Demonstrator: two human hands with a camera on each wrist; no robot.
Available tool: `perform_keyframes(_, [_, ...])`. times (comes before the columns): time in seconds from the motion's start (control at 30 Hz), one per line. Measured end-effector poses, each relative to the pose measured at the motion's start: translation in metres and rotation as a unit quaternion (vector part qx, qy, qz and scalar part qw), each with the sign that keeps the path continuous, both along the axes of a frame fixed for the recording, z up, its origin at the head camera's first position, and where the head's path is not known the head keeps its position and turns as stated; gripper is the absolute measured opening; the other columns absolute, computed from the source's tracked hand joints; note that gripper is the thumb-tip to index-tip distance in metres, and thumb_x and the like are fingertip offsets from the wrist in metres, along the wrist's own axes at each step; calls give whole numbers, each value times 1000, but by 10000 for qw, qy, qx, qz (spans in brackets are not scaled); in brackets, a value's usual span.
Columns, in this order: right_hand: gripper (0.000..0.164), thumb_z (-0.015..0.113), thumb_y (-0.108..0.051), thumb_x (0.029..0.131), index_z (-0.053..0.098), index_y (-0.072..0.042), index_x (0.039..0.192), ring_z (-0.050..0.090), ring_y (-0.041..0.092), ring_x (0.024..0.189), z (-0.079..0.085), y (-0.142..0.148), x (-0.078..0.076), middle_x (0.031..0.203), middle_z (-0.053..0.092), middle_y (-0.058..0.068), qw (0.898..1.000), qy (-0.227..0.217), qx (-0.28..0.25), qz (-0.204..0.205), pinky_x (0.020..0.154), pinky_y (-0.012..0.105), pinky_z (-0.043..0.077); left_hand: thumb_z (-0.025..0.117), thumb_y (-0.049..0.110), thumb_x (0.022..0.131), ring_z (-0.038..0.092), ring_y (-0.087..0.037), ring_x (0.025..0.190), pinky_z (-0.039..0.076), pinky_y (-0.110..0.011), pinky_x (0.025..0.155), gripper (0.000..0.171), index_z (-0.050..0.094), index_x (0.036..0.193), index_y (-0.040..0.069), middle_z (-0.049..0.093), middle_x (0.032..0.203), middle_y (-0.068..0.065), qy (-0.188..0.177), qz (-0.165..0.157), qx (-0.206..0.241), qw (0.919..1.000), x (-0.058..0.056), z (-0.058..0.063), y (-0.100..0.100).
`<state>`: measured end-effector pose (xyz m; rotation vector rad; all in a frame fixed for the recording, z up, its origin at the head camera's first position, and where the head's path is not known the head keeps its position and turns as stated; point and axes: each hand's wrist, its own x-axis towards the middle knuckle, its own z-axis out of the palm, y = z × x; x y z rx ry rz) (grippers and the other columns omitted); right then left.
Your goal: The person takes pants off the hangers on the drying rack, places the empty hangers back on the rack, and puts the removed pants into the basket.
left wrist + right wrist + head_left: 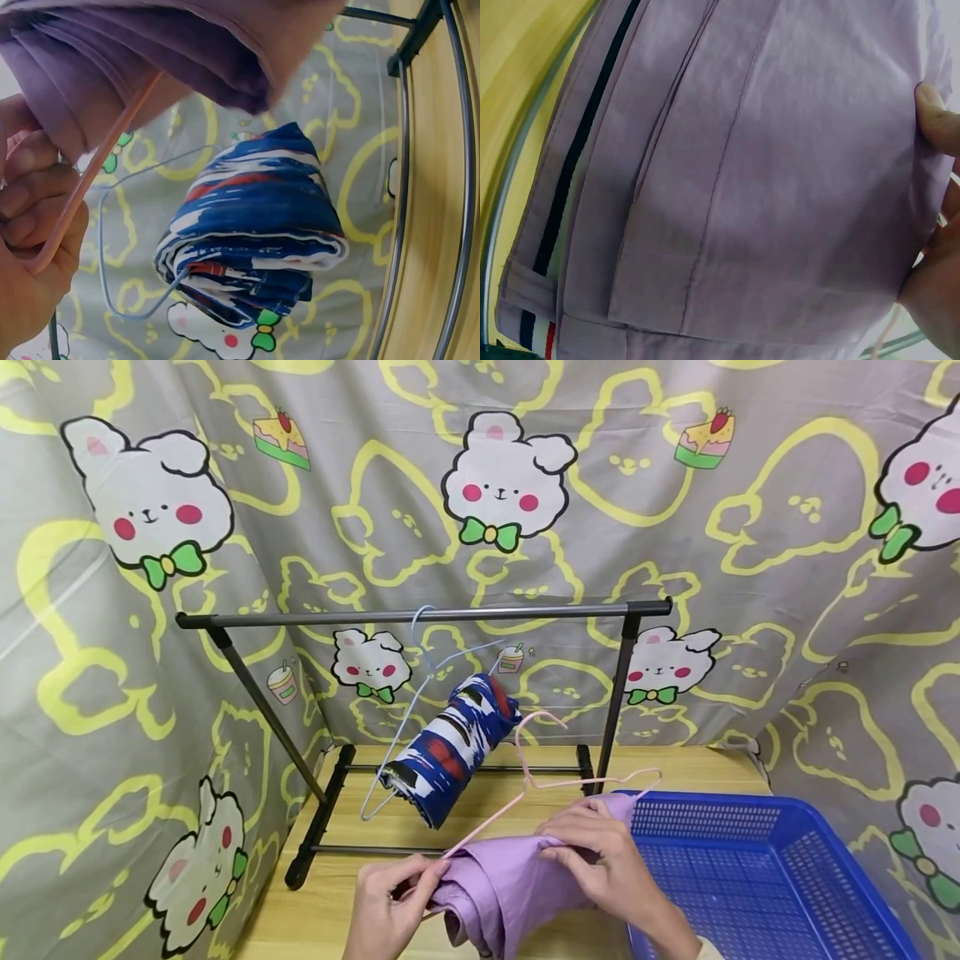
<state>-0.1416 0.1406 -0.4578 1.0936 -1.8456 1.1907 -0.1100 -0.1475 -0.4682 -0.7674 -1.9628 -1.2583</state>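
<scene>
A folded purple garment (517, 889) hangs over the lower bar of a pink clothes hanger (491, 817), whose hook points up and right. My left hand (393, 893) grips the hanger's left corner, at the garment's edge; in the left wrist view its fingers (37, 191) curl round the pink wire. My right hand (607, 864) pinches the purple cloth between thumb and fingers near its right part. In the right wrist view, the garment (780, 187) shows seams and a dark stripe along one edge.
Beyond my hands, a blue hanger (397, 735) on a dark metal rack (517, 612) bears a folded blue, white and red cloth (453, 747). At right a blue plastic basket (757, 802) stands on the wooden table (697, 768). A patterned curtain (315, 527) encloses the back and sides.
</scene>
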Motion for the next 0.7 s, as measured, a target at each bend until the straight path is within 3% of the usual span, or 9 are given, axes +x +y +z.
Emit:
perform_keyframes(0.13, [19,81,-6,82,79,-10,101,70,21,84,6,3,2,92,77,4,9998,138,-124,113,96,33,40,80,-15,71,35,9,51,25,-8,43,36,71,76,19,47,55,11,308,49,-78,9995,-2,-1,0])
perform_keyframes(0.27, [12,77,-12,90,79,-8,101,71,22,85,12,8,3,92,76,7,9992,216,-157,296,98,33,39,81,-13,73,34,10,52,25,-7,43,36,70,76,21,46,55,12,270,116,-116,9995,-3,-1,1])
perform_keyframes(0.5, [17,74,7,87,77,5,103,70,26,97,17,29,5,98,76,15,9902,-291,-953,981,102,29,45,79,-14,71,29,13,54,23,-7,44,37,68,75,21,40,52,12,290,213,-160,9992,-7,-10,-1])
perform_keyframes(0.7, [18,68,18,87,73,14,104,69,27,105,20,43,5,103,74,20,9777,-656,-1532,1279,102,30,48,81,-9,75,29,12,54,24,-6,45,35,66,74,22,39,53,13,358,176,-348,9986,-10,-17,2])
